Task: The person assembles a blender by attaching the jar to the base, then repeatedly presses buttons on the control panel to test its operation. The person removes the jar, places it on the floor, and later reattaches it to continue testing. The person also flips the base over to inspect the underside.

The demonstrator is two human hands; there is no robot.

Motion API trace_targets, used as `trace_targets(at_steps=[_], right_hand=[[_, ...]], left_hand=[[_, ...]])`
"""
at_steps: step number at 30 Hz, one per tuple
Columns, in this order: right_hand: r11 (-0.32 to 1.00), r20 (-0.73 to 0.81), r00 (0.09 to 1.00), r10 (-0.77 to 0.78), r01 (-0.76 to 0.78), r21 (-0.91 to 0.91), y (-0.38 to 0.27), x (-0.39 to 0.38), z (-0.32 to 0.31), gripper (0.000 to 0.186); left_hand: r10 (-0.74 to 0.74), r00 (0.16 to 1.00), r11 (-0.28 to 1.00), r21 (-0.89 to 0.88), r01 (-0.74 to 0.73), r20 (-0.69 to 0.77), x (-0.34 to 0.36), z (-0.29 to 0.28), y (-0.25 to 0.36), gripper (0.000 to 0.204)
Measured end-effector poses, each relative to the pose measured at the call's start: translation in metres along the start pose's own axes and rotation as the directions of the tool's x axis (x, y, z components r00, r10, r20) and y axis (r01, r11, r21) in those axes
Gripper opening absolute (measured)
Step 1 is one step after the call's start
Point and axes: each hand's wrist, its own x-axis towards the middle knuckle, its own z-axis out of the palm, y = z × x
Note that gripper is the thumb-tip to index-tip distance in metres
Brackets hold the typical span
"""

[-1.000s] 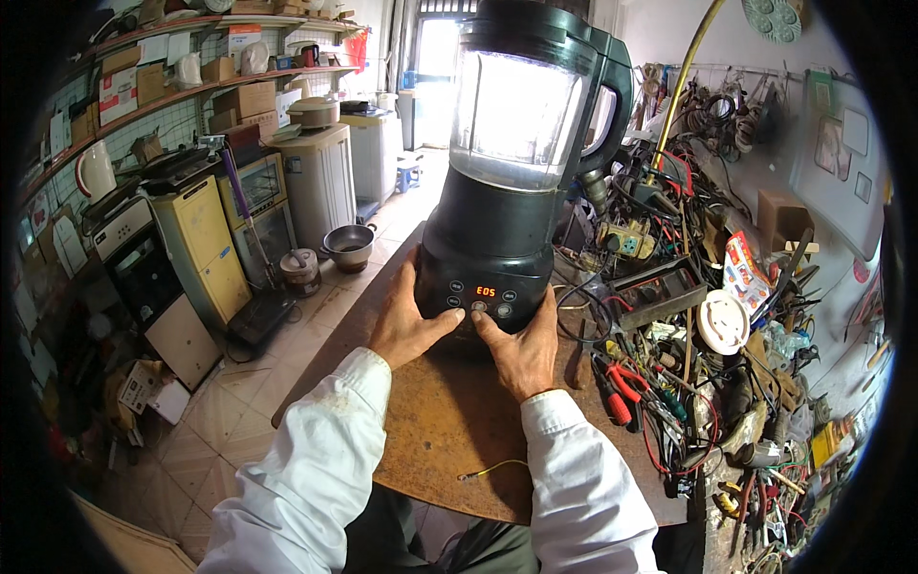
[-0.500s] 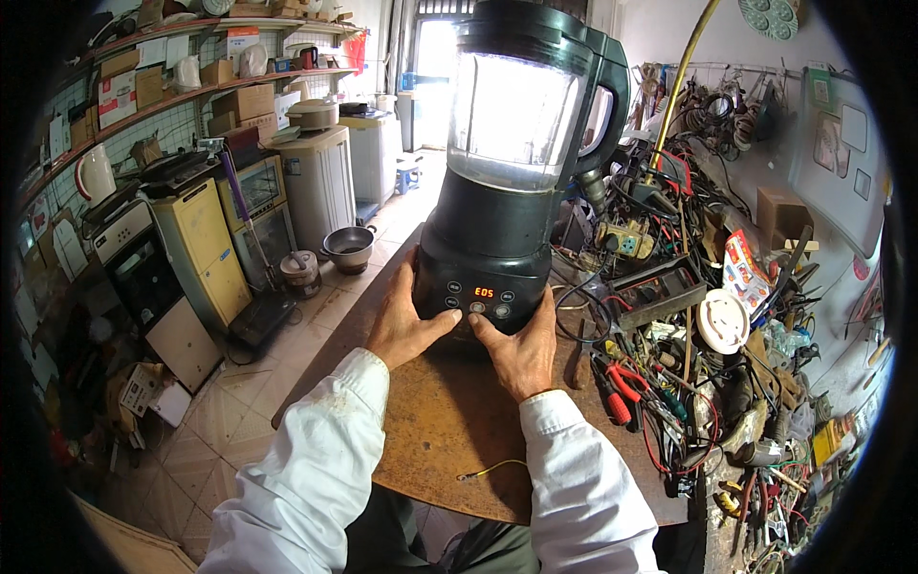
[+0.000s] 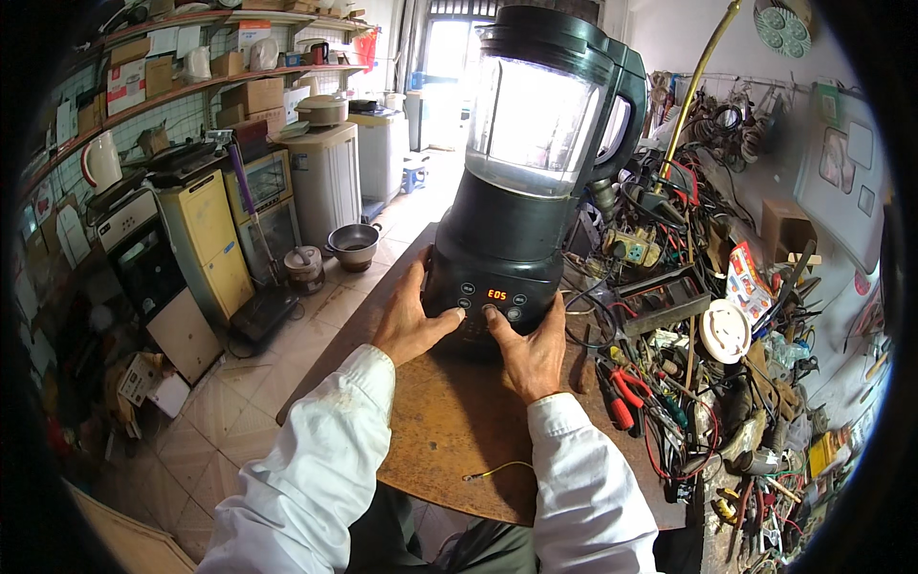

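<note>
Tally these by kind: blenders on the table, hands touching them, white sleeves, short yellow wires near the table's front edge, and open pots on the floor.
Blender: 1
Left hand and right hand: 2
White sleeves: 2
Yellow wire: 1
Open pot: 1
Total: 7

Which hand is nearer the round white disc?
Right. The right hand, on the blender, is left of the disc; the left hand, also on the blender, is farther left.

L grip (image 3: 411, 322), R grip (image 3: 535, 352) on blk blender (image 3: 502, 230)
</note>
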Motion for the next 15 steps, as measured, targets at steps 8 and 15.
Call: trace_targets(at_steps=[8, 15], right_hand=[[1.000, 0.004, 1.000, 0.005, -0.005, -0.018, -0.0026, 0.0004, -0.0008, 0.109], [0.999, -0.011, 1.000, -0.008, 0.007, -0.048, -0.0003, 0.0009, 0.0007, 0.109]], left_hand=[[-0.047, 0.999, 0.998, -0.031, 0.047, 0.008, -0.0007, -0.0005, -0.0040, 0.106], [-0.045, 0.999, 0.999, -0.024, 0.045, 0.014, -0.0001, -0.0015, -0.0033, 0.107]])
